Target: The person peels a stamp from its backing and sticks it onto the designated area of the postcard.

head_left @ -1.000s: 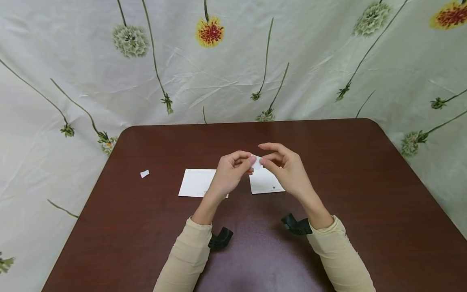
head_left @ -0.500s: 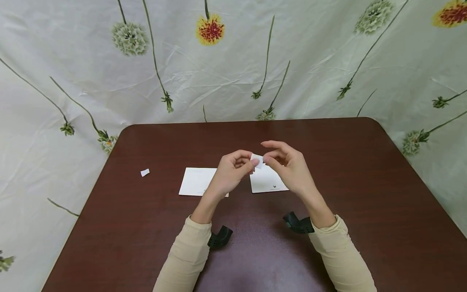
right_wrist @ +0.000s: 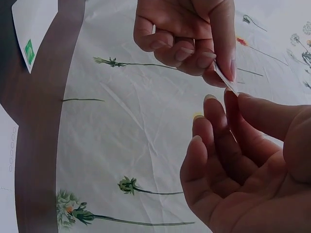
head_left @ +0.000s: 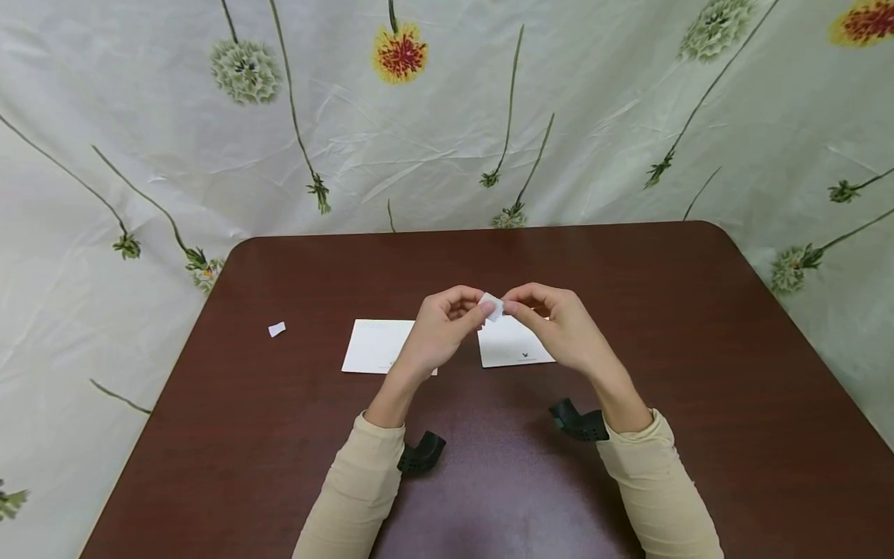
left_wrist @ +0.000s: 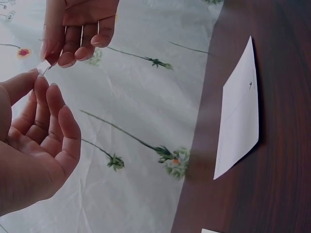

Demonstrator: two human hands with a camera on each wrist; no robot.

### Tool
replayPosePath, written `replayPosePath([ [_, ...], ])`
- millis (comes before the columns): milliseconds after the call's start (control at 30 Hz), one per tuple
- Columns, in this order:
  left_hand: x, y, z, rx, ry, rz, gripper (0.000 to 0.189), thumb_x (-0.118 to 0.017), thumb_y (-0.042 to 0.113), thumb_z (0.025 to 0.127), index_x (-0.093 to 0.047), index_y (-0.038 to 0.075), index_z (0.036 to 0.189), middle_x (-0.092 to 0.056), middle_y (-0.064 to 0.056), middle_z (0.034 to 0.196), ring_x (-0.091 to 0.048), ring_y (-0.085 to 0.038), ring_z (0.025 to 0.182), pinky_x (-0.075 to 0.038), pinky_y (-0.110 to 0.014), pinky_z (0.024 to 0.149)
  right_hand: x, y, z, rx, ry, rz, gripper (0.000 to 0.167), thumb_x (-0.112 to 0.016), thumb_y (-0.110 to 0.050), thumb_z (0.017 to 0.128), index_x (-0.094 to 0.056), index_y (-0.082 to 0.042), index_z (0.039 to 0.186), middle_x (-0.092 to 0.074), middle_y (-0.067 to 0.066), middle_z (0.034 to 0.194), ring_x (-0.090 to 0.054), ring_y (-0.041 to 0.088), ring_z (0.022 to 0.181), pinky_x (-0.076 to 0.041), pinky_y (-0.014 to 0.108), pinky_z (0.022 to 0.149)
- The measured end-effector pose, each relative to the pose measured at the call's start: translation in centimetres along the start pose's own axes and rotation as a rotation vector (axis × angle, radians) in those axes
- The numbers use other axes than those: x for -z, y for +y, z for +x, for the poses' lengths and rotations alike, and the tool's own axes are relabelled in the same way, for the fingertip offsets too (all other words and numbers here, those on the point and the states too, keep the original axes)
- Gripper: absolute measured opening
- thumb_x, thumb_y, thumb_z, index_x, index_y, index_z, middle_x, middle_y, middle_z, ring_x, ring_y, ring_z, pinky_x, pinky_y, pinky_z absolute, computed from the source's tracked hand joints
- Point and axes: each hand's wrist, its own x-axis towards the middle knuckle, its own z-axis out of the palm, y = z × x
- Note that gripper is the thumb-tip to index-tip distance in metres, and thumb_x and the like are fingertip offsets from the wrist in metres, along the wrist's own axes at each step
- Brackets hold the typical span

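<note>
Between my hands, above the table, is a small white piece of paper (head_left: 493, 307). My left hand (head_left: 441, 330) pinches it between thumb and index finger. The thumb and index finger of my right hand (head_left: 564, 330) pinch its right edge. In the right wrist view the paper (right_wrist: 224, 77) appears edge-on, thin and flat. Beneath the hands lie two white cards: the left card (head_left: 375, 346) is partly covered by my left hand, and the right card (head_left: 513, 347), with a small dark print, partly by my right.
A second small white piece of paper (head_left: 277, 329) lies at the left of the brown table (head_left: 670, 310). One card (right_wrist: 36, 22) bears a green stamp-like patch; another card (right_wrist: 7, 165) shows a row of small circles. A flowered cloth (head_left: 447, 140) hangs behind the table.
My right index finger, raised earlier, has come down onto the small paper's edge against the thumb. The left hand keeps its grip, its thumb slightly shifted to the right.
</note>
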Motion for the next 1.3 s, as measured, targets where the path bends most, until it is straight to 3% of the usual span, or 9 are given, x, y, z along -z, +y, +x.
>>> replayPosePath([
  [200, 0.09, -0.04, 0.01, 0.017, -0.015, 0.025, 0.014, -0.064, 0.008, 0.092, -0.066, -0.003, 0.099, -0.062, -0.002, 0.079, -0.056, -0.012, 0.069, -0.046, -0.031, 0.067, 0.17, 0.03, 0.06, 0.031, -0.022, -0.027, 0.015, -0.063, -0.010, 0.093, -0.070, -0.002, 0.104, -0.069, 0.007, 0.096, -0.060, 0.021, 0.084, -0.047, 0.034, 0.072],
  [433, 0.09, -0.12, 0.05, 0.023, -0.026, 0.032, 0.013, -0.063, 0.008, 0.092, -0.066, -0.003, 0.099, -0.064, -0.009, 0.081, -0.057, -0.014, 0.071, -0.049, -0.041, 0.072, 0.31, 0.17, 0.06, 0.023, -0.042, -0.020, 0.011, -0.064, -0.011, 0.092, -0.070, -0.004, 0.098, -0.068, 0.007, 0.091, -0.058, 0.020, 0.081, -0.047, 0.035, 0.072],
  [567, 0.10, -0.13, 0.09, 0.025, -0.031, 0.033, 0.014, -0.063, 0.008, 0.092, -0.066, -0.004, 0.099, -0.064, -0.013, 0.083, -0.057, -0.013, 0.071, -0.049, -0.034, 0.071, 0.46, 0.20, 0.03, 0.016, -0.056, -0.006, 0.010, -0.064, -0.010, 0.092, -0.070, -0.004, 0.097, -0.067, 0.003, 0.089, -0.058, 0.020, 0.079, -0.046, 0.032, 0.068],
  [767, 0.11, -0.13, 0.10, 0.040, -0.045, 0.021, 0.015, -0.063, 0.008, 0.092, -0.066, -0.005, 0.100, -0.064, -0.007, 0.083, -0.057, -0.013, 0.071, -0.048, -0.025, 0.068, 0.66, 0.14, -0.04, 0.006, -0.086, 0.009, 0.010, -0.062, -0.009, 0.093, -0.069, -0.004, 0.099, -0.067, 0.005, 0.091, -0.058, 0.019, 0.079, -0.045, 0.029, 0.065],
  [1000, 0.06, -0.23, 0.10, 0.052, -0.063, 0.030, 0.016, -0.063, 0.009, 0.093, -0.065, -0.006, 0.100, -0.062, -0.023, 0.086, -0.057, -0.013, 0.071, -0.049, -0.031, 0.070, 0.64, 0.17, -0.05, -0.026, -0.100, 0.015, 0.009, -0.063, -0.011, 0.093, -0.068, -0.004, 0.098, -0.066, 0.009, 0.091, -0.057, 0.025, 0.082, -0.046, 0.035, 0.070],
  [1067, 0.05, -0.22, 0.10, 0.052, -0.063, 0.033, 0.016, -0.063, 0.009, 0.093, -0.066, -0.005, 0.100, -0.061, -0.024, 0.085, -0.058, -0.021, 0.073, -0.049, -0.033, 0.071, 0.61, 0.25, 0.01, -0.026, -0.098, 0.014, 0.009, -0.064, -0.010, 0.093, -0.068, -0.004, 0.097, -0.065, 0.007, 0.089, -0.057, 0.026, 0.083, -0.046, 0.038, 0.072],
  [1233, 0.02, -0.24, 0.11, 0.046, -0.056, 0.040, 0.015, -0.063, 0.009, 0.092, -0.066, -0.005, 0.099, -0.062, -0.009, 0.079, -0.058, -0.024, 0.073, -0.049, -0.033, 0.070, 0.69, 0.13, 0.06, -0.023, -0.097, 0.003, 0.009, -0.064, -0.010, 0.092, -0.068, -0.004, 0.097, -0.066, 0.004, 0.089, -0.058, 0.023, 0.082, -0.047, 0.039, 0.072],
  [1300, 0.01, -0.23, 0.11, 0.046, -0.055, 0.041, 0.015, -0.063, 0.009, 0.092, -0.066, -0.005, 0.099, -0.062, -0.004, 0.078, -0.057, -0.017, 0.071, -0.049, -0.033, 0.070, 0.73, 0.13, 0.08, -0.019, -0.096, -0.002, 0.009, -0.064, -0.010, 0.092, -0.069, -0.005, 0.098, -0.066, 0.004, 0.089, -0.058, 0.021, 0.082, -0.047, 0.039, 0.073],
])
